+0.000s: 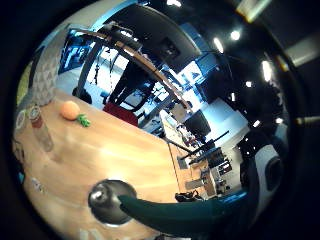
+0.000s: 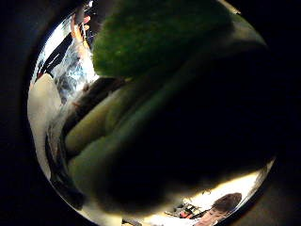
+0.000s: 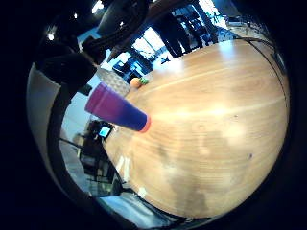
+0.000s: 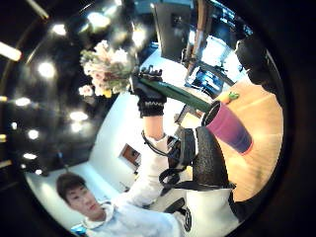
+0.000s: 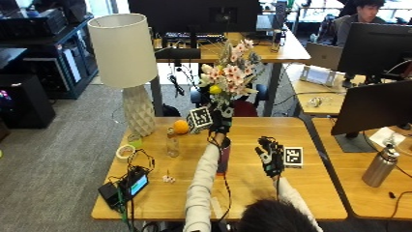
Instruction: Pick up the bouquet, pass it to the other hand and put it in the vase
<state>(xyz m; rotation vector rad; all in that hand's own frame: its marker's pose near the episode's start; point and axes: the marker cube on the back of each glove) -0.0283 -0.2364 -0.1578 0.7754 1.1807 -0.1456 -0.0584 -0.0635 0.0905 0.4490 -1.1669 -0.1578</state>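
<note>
Your left hand (image 5: pixel 221 121) grips the pink-and-white flower bouquet (image 5: pixel 230 72); right hand (image 5: pixel 270 157) relaxed; lower stems straight into the purple tapered vase (image 5: pixel 223 155)

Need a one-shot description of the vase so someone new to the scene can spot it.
Start at the wooden table in front of the person, with the white lamp at its far left corner. The vase stands upright near the table's middle, directly below the left hand holding the bouquet. It is the only tall purple tube with a reddish base; the glass bottle nearby is clear.
</note>
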